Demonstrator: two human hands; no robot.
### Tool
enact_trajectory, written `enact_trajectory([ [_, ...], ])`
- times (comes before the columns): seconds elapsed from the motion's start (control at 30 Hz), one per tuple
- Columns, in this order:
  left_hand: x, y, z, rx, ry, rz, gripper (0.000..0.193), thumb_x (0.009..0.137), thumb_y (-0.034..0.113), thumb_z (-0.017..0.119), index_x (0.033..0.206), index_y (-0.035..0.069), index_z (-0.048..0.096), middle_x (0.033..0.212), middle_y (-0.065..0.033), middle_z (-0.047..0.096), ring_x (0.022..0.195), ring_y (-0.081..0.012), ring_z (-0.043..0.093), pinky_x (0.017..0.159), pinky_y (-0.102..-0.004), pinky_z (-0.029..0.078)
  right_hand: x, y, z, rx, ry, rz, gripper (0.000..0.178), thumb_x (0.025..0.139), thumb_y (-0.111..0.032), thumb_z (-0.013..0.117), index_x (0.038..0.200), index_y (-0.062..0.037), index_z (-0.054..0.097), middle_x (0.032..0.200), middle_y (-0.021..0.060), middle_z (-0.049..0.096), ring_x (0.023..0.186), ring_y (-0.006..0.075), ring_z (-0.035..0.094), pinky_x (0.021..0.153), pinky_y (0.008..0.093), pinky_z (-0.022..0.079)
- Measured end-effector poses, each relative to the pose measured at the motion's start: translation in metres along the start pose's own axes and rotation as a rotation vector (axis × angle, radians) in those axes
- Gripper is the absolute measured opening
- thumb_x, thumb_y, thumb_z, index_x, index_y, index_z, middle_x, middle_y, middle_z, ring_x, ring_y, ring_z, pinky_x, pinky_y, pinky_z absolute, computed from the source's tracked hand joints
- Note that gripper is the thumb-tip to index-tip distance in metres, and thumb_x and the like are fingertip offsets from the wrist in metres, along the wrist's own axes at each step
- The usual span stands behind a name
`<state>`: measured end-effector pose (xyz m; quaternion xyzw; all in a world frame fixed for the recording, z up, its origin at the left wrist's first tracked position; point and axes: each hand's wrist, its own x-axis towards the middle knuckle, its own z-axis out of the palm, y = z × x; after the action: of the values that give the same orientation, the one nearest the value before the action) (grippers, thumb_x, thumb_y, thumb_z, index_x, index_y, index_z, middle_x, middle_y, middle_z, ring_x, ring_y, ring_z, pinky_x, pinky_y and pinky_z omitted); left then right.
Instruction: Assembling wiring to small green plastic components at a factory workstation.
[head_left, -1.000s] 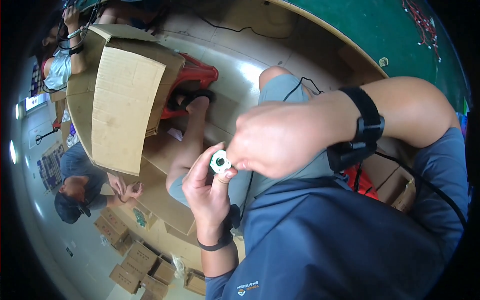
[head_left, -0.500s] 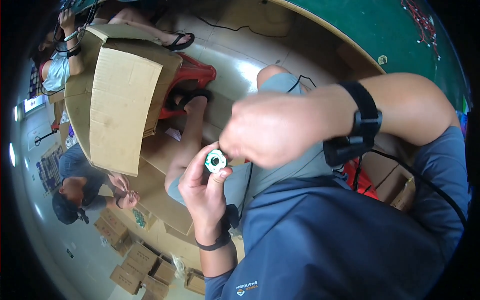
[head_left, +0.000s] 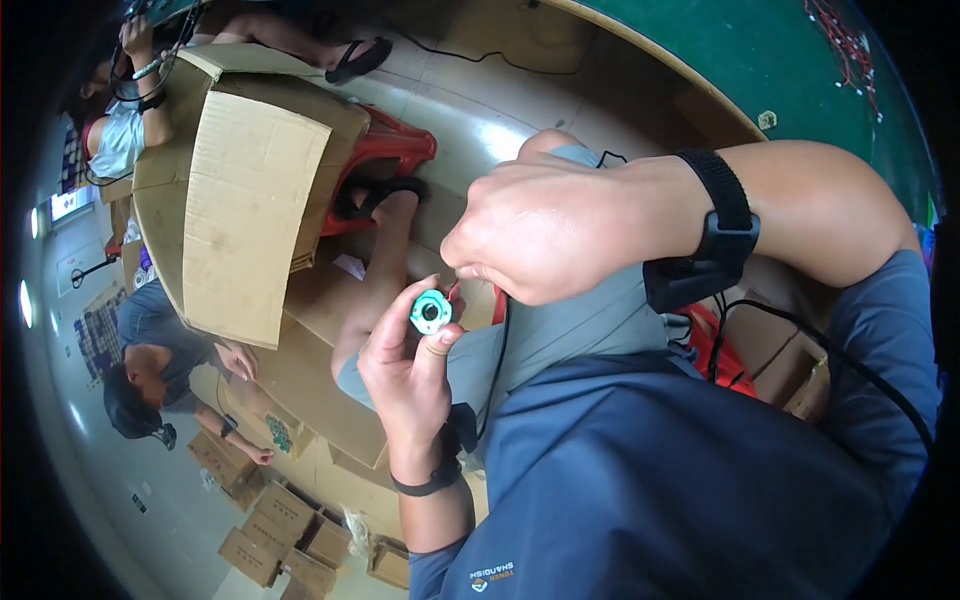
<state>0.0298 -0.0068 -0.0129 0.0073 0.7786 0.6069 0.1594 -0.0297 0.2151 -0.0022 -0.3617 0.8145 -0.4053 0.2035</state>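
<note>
Between the thumb and fingers of my left hand (head_left: 408, 375) is a small round ring-shaped part (head_left: 431, 312), white and green with a dark hole in its middle. A short red wire (head_left: 454, 290) shows beside the ring, leading up toward my right hand (head_left: 540, 235). That hand is closed in a pinch just above and to the right of the ring, its back toward me. Its fingertips are partly hidden, but the red wire appears to end in them. Both hands are above my lap.
A big cardboard box (head_left: 255, 210) stands to the left, by a red plastic stool (head_left: 395, 150). At upper right, a green-topped table (head_left: 720, 50) carries red wires (head_left: 850, 55). A co-worker (head_left: 165, 350) sits at left near stacked cartons (head_left: 270, 530); another person is at upper left.
My right hand has lifted slightly from the ring, and the red wire now shows between them. The ring has tilted a little. The co-worker at left has moved their hands apart, one reaching down.
</note>
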Motion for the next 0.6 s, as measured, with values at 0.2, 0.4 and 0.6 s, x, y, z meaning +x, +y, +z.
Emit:
enact_trajectory([
  [0.2, 0.000, -0.003, -0.003, -0.012, -0.044, -0.052, 0.040, 0.087, 0.007, 0.074, 0.123, -0.005, 0.061, 0.101, -0.0083, 0.070, 0.092, -0.0140, 0.066, 0.083, -0.0261, 0.053, -0.003, 0.007, 0.009, -0.100, -0.069, -0.006, 0.018, 0.082, -0.017, 0.060, 0.073, -0.0032, 0.067, 0.069, 0.0190, 0.065, 0.067, 0.0389, 0.065, 0.057, 0.0461, 0.052],
  [0.4, 0.001, -0.002, -0.003, -0.080, -0.067, -0.109, 0.040, 0.087, 0.006, 0.073, 0.122, -0.006, 0.060, 0.100, -0.0078, 0.069, 0.092, -0.0140, 0.065, 0.084, -0.0260, 0.052, -0.007, 0.009, 0.006, -0.175, 0.055, -0.092, 0.015, 0.082, -0.018, 0.061, 0.076, -0.0056, 0.066, 0.069, 0.0176, 0.066, 0.066, 0.0372, 0.065, 0.056, 0.0447, 0.052],
  [0.6, 0.002, -0.007, -0.007, -0.189, -0.084, -0.099, 0.041, 0.087, 0.007, 0.073, 0.124, -0.007, 0.059, 0.101, -0.0085, 0.069, 0.091, -0.0145, 0.065, 0.085, -0.0266, 0.052, -0.005, 0.002, 0.004, -0.180, -0.025, -0.114, 0.012, 0.076, -0.017, 0.065, 0.077, -0.0055, 0.068, 0.072, 0.0154, 0.068, 0.068, 0.0351, 0.067, 0.057, 0.0433, 0.053],
])
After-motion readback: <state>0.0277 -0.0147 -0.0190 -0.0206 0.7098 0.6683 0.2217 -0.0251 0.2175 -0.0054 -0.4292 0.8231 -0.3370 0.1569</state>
